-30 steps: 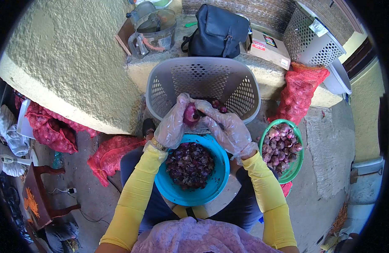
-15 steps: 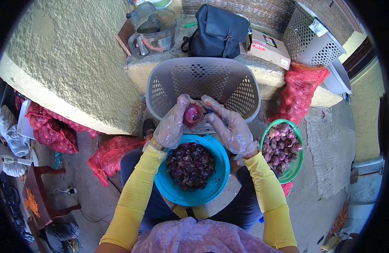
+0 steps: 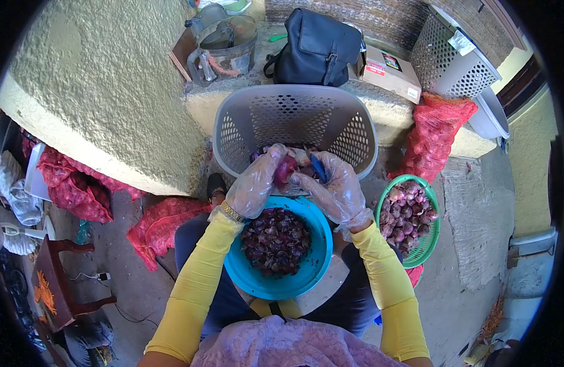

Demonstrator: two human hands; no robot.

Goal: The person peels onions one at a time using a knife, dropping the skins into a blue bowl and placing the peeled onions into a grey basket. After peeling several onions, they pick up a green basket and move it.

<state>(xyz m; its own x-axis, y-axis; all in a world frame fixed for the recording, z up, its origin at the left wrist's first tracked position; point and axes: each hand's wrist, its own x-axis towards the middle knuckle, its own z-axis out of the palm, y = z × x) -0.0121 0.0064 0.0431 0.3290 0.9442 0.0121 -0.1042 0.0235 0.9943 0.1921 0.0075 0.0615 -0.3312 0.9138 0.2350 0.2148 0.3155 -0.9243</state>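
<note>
My left hand point(image 3: 255, 183), in a clear plastic glove, is closed around a red onion point(image 3: 285, 171) over the near rim of the grey basket point(image 3: 224, 101). Beside it my right hand point(image 3: 335, 191), gloved too, holds a small blue-handled knife point(image 3: 318, 167), its fingertips against the onion. Fingers hide the blade. Some onions show inside the basket behind my hands. Below sits a turquoise basin point(image 3: 323, 244) with dark onion skins and pieces point(image 3: 276, 240).
A green basket point(image 3: 437, 235) of onions point(image 3: 407, 215) stands at right. Red net sacks lie right point(image 3: 438, 131) and left point(image 3: 162, 226). A black backpack point(image 3: 321, 49), a box point(image 3: 389, 70) and a jug point(image 3: 225, 46) rest on the ledge.
Both hands have shifted slightly; the onion is turned and a little lower, and the blue knife handle now shows more. Onions inside the grey basket have come into view.
</note>
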